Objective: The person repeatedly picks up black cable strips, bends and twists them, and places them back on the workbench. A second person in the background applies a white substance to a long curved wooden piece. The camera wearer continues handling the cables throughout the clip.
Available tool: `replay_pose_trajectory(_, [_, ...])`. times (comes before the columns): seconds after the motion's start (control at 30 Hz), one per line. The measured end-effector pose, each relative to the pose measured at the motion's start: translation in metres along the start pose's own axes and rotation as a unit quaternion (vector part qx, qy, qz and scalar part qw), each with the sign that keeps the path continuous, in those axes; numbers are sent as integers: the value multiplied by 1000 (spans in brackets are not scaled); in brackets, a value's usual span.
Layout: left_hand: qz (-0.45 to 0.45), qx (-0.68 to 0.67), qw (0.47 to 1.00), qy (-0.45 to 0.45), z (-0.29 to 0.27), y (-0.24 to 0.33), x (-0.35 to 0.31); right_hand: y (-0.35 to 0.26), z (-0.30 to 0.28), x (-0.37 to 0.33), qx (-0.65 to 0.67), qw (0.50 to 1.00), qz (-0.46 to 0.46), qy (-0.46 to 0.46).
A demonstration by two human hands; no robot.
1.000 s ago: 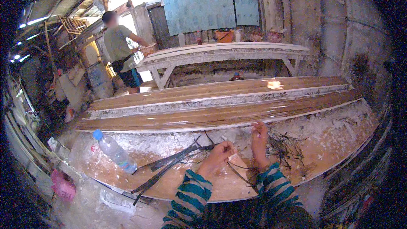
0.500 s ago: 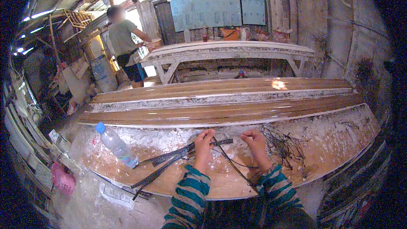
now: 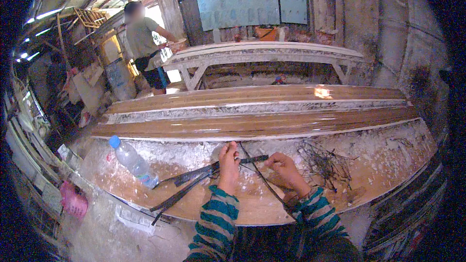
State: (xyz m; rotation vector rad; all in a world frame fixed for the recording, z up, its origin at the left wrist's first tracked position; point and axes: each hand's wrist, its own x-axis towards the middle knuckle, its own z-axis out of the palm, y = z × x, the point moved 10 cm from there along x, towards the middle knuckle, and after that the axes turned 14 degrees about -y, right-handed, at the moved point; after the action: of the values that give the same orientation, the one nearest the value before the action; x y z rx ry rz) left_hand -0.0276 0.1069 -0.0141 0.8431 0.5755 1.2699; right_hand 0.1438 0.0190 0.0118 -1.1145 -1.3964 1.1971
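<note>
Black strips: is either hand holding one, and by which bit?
Cannot tell: the left hand is over the black strips, the right hand beside one strip's end; no grip shows clearly.

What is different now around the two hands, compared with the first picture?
The left hand has moved left; the right hand has moved left and nearer the body. Whether either took or released anything is unclear. The clear blue-capped plastic bottle and the tangled thin black strands stayed in place.

Left hand [image 3: 229, 169] over black strips [image 3: 196, 174]; right hand [image 3: 287, 171], fingers curled, near a strip's end. Tangled dark strands [image 3: 328, 169] rightward; blue-capped bottle [image 3: 131, 160] far left.
</note>
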Motion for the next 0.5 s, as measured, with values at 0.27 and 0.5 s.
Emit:
replay_pose_trajectory(0.27, [6,14,1000,7,-17,6,5,3,54,8,12,983,-25,-181])
replay_pose_trajectory(0.5, [13,80,995,-59,23,20,-3,-31,24,-5,44,966,-132,-220])
